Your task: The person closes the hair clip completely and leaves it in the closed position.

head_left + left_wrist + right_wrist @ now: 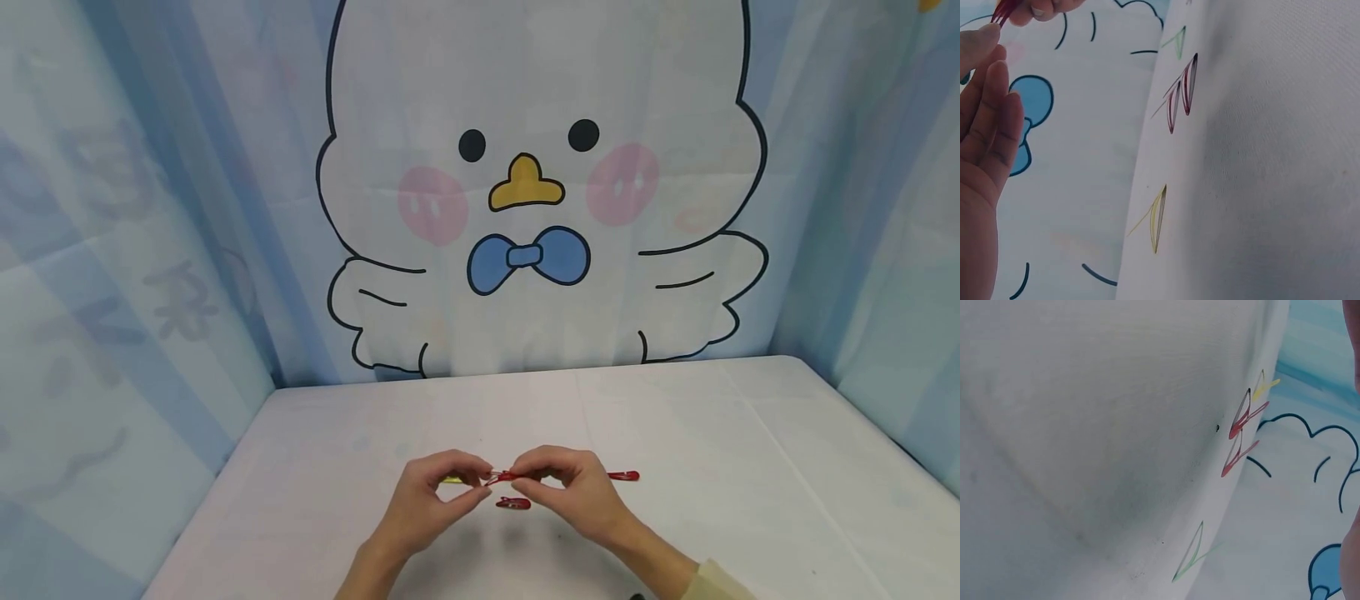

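Observation:
Both hands meet over the table around a red snap hair clip (504,477), also seen as a red clip (1004,11) at the top of the left wrist view. My left hand (442,496) pinches its left end between thumb and fingers. The right hand (566,487) pinches its other end. Just below the hands lies another red hair clip (513,503). A yellow clip (452,479) is partly covered by the left hand, and a red clip (624,476) shows beyond the right hand. In the right wrist view only edges of the hand appear.
The left wrist view shows a green hair clip (1180,42) and a yellow clip (1159,219) on the white table (337,467), their prongs spread apart. A small dark object (637,597) touches the bottom edge. A printed curtain (525,325) hangs behind the table.

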Tool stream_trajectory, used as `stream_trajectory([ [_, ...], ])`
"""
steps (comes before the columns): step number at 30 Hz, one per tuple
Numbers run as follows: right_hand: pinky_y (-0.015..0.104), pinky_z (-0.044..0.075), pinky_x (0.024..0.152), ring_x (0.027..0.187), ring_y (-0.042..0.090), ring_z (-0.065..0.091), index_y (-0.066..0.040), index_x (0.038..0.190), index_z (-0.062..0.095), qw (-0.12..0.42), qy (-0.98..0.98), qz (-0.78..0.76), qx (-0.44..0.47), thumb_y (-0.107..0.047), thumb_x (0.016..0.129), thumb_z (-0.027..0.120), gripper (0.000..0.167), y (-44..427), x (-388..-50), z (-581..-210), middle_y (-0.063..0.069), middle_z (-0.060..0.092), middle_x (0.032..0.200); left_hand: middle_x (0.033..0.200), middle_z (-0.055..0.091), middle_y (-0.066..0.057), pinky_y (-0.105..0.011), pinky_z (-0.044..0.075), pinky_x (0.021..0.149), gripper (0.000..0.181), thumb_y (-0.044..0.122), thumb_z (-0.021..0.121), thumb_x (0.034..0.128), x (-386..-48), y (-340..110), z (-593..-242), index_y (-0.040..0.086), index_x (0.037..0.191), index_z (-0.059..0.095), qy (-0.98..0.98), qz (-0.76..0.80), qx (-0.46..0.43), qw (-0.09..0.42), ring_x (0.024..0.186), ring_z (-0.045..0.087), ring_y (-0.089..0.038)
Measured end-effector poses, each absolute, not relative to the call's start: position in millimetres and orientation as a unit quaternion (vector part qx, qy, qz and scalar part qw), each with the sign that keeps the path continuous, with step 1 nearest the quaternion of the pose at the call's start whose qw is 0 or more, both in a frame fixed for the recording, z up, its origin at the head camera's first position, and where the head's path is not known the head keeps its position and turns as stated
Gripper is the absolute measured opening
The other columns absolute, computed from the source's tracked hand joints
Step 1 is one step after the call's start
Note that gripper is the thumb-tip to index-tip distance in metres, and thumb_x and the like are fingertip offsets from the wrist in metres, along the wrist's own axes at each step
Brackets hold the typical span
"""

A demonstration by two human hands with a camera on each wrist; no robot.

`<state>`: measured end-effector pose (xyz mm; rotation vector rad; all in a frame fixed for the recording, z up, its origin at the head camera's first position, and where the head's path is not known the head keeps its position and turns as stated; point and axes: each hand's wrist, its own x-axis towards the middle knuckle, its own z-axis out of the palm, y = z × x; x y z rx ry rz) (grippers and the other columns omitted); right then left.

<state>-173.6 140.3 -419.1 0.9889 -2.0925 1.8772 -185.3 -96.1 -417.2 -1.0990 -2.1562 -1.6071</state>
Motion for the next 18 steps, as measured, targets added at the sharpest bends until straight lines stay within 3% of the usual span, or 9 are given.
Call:
stream_trajectory([
  [10,0.032,0.056,0.083,0.092,0.021,0.067,-0.003,0.106,0.074,0.068,-0.697,0.64,0.316,0.001,0.092,0.071,0.014,141.1,-172.3,-420.7,0.01,0.073,0.1,0.096,0.074,-0.001,-0.036,0.058,0.081,0.024,-0.005,0.078,0.0849,-186.6,-94.7,-420.7,0.006,0.106,0.073,-0.731,-0.56,-0.376,0.107,0.085,0.069,-0.017],
  [18,0.034,0.056,0.081,0.091,0.024,0.067,-0.001,0.108,0.073,0.053,-0.694,0.631,0.342,0.001,0.093,0.07,0.016,142.9,-170.9,-420.8,0.011,0.073,0.101,0.096,0.074,-0.005,-0.039,0.058,0.082,0.014,0.0,0.075,0.0889,-185.4,-97.0,-419.4,0.003,0.102,0.074,-0.712,-0.595,-0.368,0.057,0.087,0.068,-0.019],
])
